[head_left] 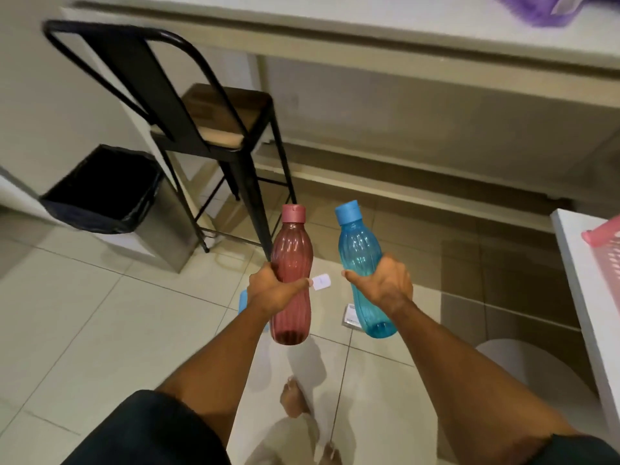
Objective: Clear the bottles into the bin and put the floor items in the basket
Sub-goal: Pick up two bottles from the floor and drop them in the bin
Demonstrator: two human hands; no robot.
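My left hand grips a dark red bottle with a pink cap around its middle. My right hand grips a blue bottle with a blue cap the same way. Both bottles are held up over the tiled floor, caps pointing away from me. A steel bin with a black liner stands open at the left, beside the chair. On the floor below the bottles lie a small white card, a light blue item mostly hidden by my left hand, and a white packet. A pink basket sits on the white surface at the right edge.
A black metal chair with a wooden seat stands between me and the bin. A long white counter runs across the top, a purple thing on it. A white round stool is at lower right. My bare feet are below.
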